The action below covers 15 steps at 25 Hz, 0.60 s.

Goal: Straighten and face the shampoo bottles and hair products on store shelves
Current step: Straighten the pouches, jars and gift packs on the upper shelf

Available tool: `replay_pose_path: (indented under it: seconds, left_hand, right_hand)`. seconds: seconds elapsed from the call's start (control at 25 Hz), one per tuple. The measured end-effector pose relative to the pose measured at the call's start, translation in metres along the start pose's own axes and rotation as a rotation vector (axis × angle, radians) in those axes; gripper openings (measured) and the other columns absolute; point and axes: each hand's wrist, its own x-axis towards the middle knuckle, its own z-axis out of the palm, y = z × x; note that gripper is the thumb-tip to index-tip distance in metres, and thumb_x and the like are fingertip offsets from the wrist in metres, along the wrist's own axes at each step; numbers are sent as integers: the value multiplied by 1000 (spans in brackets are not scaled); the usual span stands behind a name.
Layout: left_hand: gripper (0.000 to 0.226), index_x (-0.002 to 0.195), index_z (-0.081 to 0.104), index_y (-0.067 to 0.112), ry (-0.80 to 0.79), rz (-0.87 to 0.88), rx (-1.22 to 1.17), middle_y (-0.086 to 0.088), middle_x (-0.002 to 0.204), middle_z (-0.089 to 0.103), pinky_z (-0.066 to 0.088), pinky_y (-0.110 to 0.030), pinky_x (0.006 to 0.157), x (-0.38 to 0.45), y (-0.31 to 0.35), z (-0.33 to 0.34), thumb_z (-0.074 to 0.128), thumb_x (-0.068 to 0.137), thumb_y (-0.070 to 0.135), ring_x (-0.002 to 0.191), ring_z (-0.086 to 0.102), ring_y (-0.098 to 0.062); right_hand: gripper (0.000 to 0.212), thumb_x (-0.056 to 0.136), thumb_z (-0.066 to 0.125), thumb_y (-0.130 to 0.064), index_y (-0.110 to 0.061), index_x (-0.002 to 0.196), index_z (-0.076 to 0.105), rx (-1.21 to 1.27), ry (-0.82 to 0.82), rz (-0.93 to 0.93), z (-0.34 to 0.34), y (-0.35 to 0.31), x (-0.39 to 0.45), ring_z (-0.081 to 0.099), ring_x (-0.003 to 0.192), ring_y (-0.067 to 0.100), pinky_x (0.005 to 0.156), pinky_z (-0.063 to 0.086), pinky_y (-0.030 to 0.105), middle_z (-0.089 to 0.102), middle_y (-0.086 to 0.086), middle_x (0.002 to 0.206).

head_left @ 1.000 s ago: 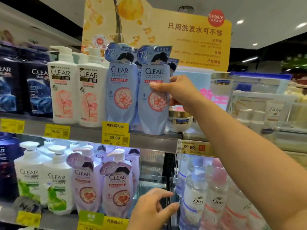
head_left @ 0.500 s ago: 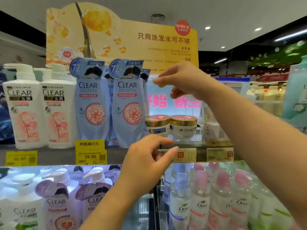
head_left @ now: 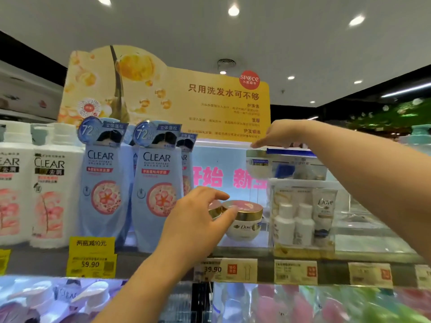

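Two Dove jars with pink lids and gold rims stand on the upper shelf [head_left: 242, 250]. My left hand [head_left: 198, 217] curls over the left jar [head_left: 213, 209], which it mostly hides, and the thumb lies against the right jar [head_left: 245, 220]. Higher up, a silver-lidded jar [head_left: 257, 163] sits beside a blue-lidded clear box [head_left: 300, 165]. My right hand [head_left: 282, 134] lies over their tops with its fingers stretched out to the left. Two blue Clear shampoo bottles [head_left: 103, 190] [head_left: 158, 192] stand upright to the left, labels facing me.
White Clear pump bottles [head_left: 50, 194] stand at the far left. A clear Dove gift box [head_left: 303, 217] of small bottles stands right of the jars. Price tags [head_left: 92, 257] hang on the shelf edge. A yellow sign [head_left: 168, 96] rises behind. More bottles fill the shelf below.
My left hand rose from the shelf edge onto the left Dove jar. My right hand moved right onto the raised jar and box. The view shifted right and upward.
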Motion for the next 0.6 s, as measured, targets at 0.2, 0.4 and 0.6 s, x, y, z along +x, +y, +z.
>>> replay_pose_path:
  seconds: [0.2, 0.4, 0.6]
  left_hand:
    - [40, 111, 64, 41, 19, -17, -33, 25, 99, 58, 49, -17, 70, 8, 3, 17, 56, 77, 62, 75, 54, 0]
    - [43, 110, 64, 40, 40, -16, -36, 25, 103, 59, 52, -20, 71, 10, 4, 25, 55, 76, 64, 73, 54, 2]
    - [36, 107, 64, 41, 110, 3, 33, 25, 104, 59, 54, -25, 70, 13, 2, 17, 55, 79, 62, 73, 56, -3]
  right_hand:
    - [52, 73, 77, -65, -25, 104, 63, 0, -118, 66, 11, 3, 28, 75, 76, 22, 51, 56, 30, 76, 1, 89]
    - [47, 67, 82, -60, -26, 96, 65, -12, -68, 41, 18, 3, 34, 76, 70, 19, 56, 58, 30, 78, -1, 83]
    - [40, 72, 80, -56, -21, 91, 72, 86, 23, -109, 17, -9, 22, 73, 81, 17, 61, 54, 26, 75, -2, 87]
